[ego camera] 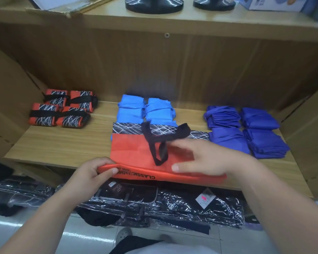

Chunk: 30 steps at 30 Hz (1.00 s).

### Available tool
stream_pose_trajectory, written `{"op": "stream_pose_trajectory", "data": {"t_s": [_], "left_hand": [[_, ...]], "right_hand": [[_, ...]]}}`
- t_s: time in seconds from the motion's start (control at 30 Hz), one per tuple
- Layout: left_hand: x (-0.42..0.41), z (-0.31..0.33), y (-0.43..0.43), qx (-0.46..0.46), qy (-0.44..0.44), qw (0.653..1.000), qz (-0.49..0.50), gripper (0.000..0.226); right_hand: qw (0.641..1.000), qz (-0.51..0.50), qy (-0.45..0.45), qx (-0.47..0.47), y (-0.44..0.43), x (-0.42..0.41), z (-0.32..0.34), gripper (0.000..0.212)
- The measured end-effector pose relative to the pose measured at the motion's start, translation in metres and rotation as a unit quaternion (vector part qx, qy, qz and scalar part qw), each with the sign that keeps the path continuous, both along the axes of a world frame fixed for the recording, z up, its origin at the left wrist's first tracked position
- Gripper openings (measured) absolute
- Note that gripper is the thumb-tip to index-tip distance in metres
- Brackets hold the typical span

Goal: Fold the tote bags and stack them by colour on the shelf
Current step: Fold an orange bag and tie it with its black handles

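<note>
At the near middle of the shelf (62, 143), the orange tote bag (132, 153) lies spread flat. Its patterned band (127, 128) points to the far side and overlaps the near edge of the light blue stack (145, 110). The bag's near edge is rolled over into a first fold that runs along the shelf front.

Hand state:
- The left hand (92, 171) pinches the left end of the rolled edge between thumb and curled fingers.
- The right hand (200, 158) lies on the cloth with fingers extended, grasping nothing. Its fingertips are blurred beside the black handles (160, 143).

Step in hand, as judged: fold the lower part of the bag upward.

1. Lay the loose black handles flat inside the bag outline before the fold closes. They stand up in a loop at present and would leave a lump.
2. Keep the right hand pressing the centre so the cloth does not slide toward the far side.
3. Carry the fold evenly at both ends. A skewed edge will give a crooked bundle.
4. Crease each fold with a flat palm.

Risk: the spread bag touches the light blue stack and lies just beside the dark blue stack (246, 129). Dragging it may disturb either one.

Destination, as judged: the folded orange bags (62, 109) at the far left.
</note>
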<state>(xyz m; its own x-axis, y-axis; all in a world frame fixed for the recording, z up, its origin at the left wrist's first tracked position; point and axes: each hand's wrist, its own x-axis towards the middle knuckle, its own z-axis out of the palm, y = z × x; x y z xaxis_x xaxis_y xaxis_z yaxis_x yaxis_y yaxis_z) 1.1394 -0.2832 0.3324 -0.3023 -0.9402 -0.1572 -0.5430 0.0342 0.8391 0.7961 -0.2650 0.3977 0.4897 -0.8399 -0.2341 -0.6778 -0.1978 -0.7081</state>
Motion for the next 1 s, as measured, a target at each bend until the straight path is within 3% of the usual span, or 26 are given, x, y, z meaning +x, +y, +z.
{"op": "stream_pose_trajectory", "data": {"t_s": [0.07, 0.17, 0.23, 0.33, 0.43, 0.63, 0.73, 0.83, 0.9, 1.0], "left_hand": [[0.001, 0.001, -0.001, 0.014, 0.000, 1.000, 0.003, 0.016], [0.002, 0.002, -0.004, 0.015, -0.007, 1.000, 0.000, 0.010], [-0.002, 0.004, -0.007, 0.015, -0.005, 1.000, 0.007, 0.004], [-0.009, 0.003, -0.013, 0.010, -0.005, 0.999, 0.036, 0.007], [-0.015, -0.001, -0.021, -0.004, -0.025, 0.997, 0.067, 0.008], [-0.029, -0.014, -0.024, -0.062, -0.076, 0.989, 0.111, 0.011], [-0.032, -0.016, -0.028, -0.077, -0.128, 0.982, 0.114, 0.012], [-0.034, -0.014, -0.033, -0.097, -0.168, 0.976, 0.103, 0.010], [-0.035, -0.012, -0.034, -0.102, -0.184, 0.974, 0.088, 0.009], [-0.030, -0.010, -0.036, -0.085, -0.182, 0.977, 0.076, 0.008]], "right_hand": [[0.995, -0.048, -0.072, 0.040, -0.018, 0.004, 0.007, 0.059], [0.996, -0.081, -0.022, 0.011, -0.050, -0.001, 0.004, 0.073], [0.987, -0.159, -0.025, -0.008, -0.068, -0.005, 0.001, 0.077], [0.946, -0.300, -0.111, -0.054, -0.081, -0.012, 0.002, 0.052], [0.912, -0.356, -0.145, -0.141, -0.077, -0.025, -0.001, 0.019], [0.912, -0.327, -0.166, -0.183, -0.016, -0.039, -0.009, 0.009], [0.947, -0.267, -0.070, -0.164, 0.015, -0.044, -0.030, 0.009], [0.961, -0.221, 0.055, -0.159, 0.029, -0.043, -0.057, 0.028], [0.955, -0.232, 0.083, -0.167, 0.029, -0.040, -0.063, 0.030], [0.957, -0.224, 0.072, -0.173, 0.029, -0.036, -0.059, 0.012]]}}
